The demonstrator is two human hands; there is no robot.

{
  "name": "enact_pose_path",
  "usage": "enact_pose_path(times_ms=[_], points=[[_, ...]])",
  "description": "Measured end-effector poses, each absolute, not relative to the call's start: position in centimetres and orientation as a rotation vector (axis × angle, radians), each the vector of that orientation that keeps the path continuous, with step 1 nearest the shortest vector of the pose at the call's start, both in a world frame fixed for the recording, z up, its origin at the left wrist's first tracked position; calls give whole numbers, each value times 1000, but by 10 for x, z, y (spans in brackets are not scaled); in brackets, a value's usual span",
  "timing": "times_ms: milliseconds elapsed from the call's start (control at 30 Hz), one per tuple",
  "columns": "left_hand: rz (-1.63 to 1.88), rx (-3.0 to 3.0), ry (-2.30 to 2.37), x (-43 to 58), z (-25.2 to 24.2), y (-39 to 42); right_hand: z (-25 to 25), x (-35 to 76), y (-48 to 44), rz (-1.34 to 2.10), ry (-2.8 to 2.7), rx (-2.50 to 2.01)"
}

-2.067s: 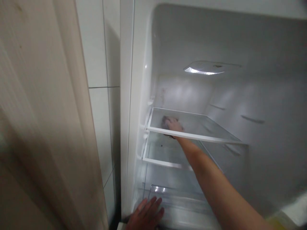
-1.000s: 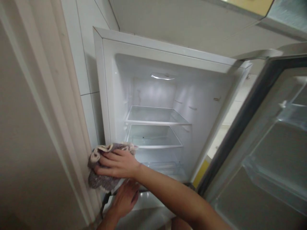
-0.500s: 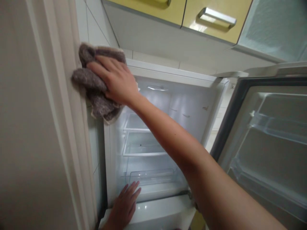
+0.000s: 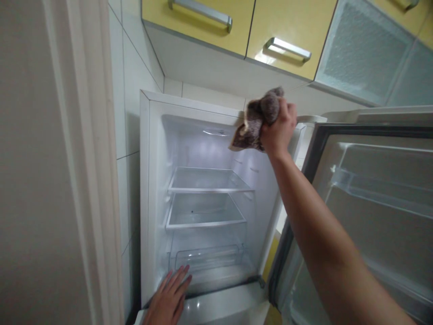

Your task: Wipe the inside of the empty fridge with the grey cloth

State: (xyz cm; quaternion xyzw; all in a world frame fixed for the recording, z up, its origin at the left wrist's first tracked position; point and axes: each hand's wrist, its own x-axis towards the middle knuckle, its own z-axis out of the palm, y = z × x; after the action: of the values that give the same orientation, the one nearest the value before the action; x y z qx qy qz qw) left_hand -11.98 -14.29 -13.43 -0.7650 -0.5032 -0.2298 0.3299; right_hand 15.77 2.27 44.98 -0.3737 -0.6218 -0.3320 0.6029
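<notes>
My right hand is closed round a bunched brown-grey cloth at the top right of the open fridge. Part of the cloth hangs over the fridge's top front edge. Low in the view, my left hand has its fingers spread at the fridge's lower left, by the clear drawer, and holds nothing. Inside the lit fridge are two glass shelves, an upper one and a lower one, with a small dark speck on the lower.
The open fridge door with clear racks stands at the right. Yellow cabinets with metal handles and a frosted glass panel hang above. A pale door frame and tiled wall are on the left.
My right hand has carried the cloth from the fridge's top left corner across to its top right. The view has shifted, showing more of the cabinets. My left hand stays low with fingers spread.
</notes>
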Motion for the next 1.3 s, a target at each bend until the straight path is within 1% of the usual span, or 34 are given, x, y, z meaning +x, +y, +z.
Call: enact_pose_path(times_ms=[67, 133, 267, 367, 467, 567, 667, 767, 833, 933, 1000, 1067, 1133, 1233, 1300], points=[[-611, -2012, -1329, -118, -133, -144, 447, 172, 25, -683, -1312, -960], [-635, -2019, -1348, -117, -134, -143, 446, 165, 19, -647, -1243, -1027], [-648, -2008, -1358, -117, -136, -145, 445, 103, 6, -699, -1292, -1019], [-670, -2004, -1321, -117, -132, -149, 442, 36, 1, -769, -1504, -821], [-719, -2004, -1359, -115, -129, -158, 434, -33, -11, -704, -1780, -502], [-904, -1885, -1490, -108, -136, -171, 418, -82, -34, -663, -2023, -312], [-1152, -1666, -1640, -100, -148, -190, 386, -98, -58, -618, -2101, -237], [-1429, -1420, -1759, -91, -144, -211, 333, -90, -73, -553, -2127, -244], [-1663, -1237, -1783, -86, -127, -221, 285, -81, -78, -561, -2200, -287], [-1989, -1011, -1728, -82, -86, -227, 197, -67, -85, -581, -2357, -251], [-2141, -941, -1714, -80, -63, -227, 134, -60, -92, -569, -2473, -178], [-2175, -922, -1782, -79, -53, -228, 73, -55, -102, -534, -2560, -75], [-2050, -920, -1916, -77, -59, -232, 21, -51, -111, -445, -2635, -73], [-1867, -902, -2160, -74, -96, -241, -36, -47, -123, -291, -2738, -134], [-1910, -842, -2377, -73, -127, -247, -58, -41, -128, -175, -2828, -122]])
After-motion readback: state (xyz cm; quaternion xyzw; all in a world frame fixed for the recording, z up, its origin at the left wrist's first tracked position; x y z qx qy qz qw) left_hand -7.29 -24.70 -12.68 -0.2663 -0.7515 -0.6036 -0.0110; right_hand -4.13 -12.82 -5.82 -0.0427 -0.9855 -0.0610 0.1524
